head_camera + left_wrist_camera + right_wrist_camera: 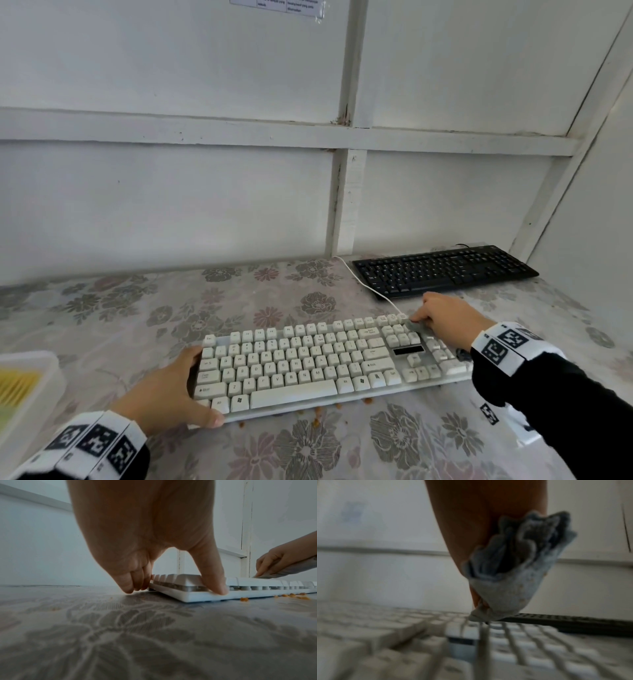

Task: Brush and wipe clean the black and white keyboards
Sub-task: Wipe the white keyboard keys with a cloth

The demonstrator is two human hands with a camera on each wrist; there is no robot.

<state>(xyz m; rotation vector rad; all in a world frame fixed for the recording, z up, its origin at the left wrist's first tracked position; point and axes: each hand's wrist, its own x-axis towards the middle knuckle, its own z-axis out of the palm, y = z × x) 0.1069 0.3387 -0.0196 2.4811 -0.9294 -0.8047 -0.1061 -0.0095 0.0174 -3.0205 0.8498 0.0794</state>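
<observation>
Grey bunched cloth (soft, crumpled) meets blocky white keyboard keys.

Left hand grips white keyboard's end; crumbs alongside.

Left hand low at the near left, palm down, thumb spread wide and pressed against the front edge of the white keyboard, fingers curled down round its left end. Black sleeve and a patterned band at the wrist. Right hand farther off at the right, knuckles up, fingers bunched round a grey cloth and pressing it down on the far right keys. Right forearm in from the near right, black-sleeved, likewise banded.
</observation>
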